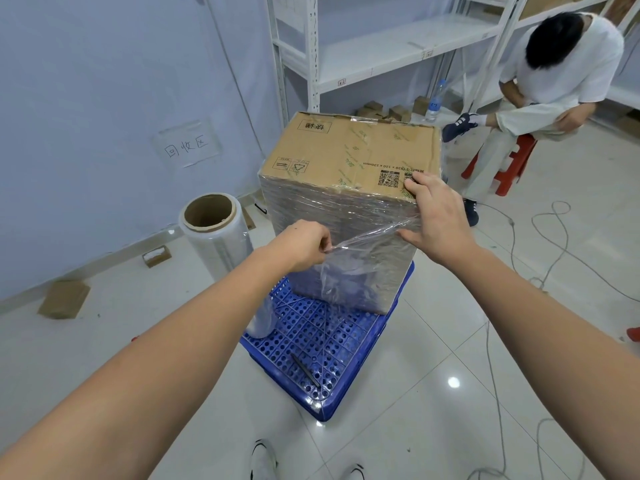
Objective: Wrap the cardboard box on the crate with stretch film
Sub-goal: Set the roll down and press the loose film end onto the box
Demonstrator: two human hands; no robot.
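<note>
head view
box: cardboard box (349, 161) stands upright on blue crate (304, 344), far end; sides banded in clear film, top bare with tape and QR print
film: loose sheet of stretch film (360, 258) stretched across near face
left hand (304, 245): fingers curled, pinching film edge
right hand (434, 213): fingers fairly straight, pressing film on top right corner of box
crate contents: box, thin film roll (261, 318), dark pen-like tool (304, 370)
floor: big film roll (216, 233) left of the crate
</note>
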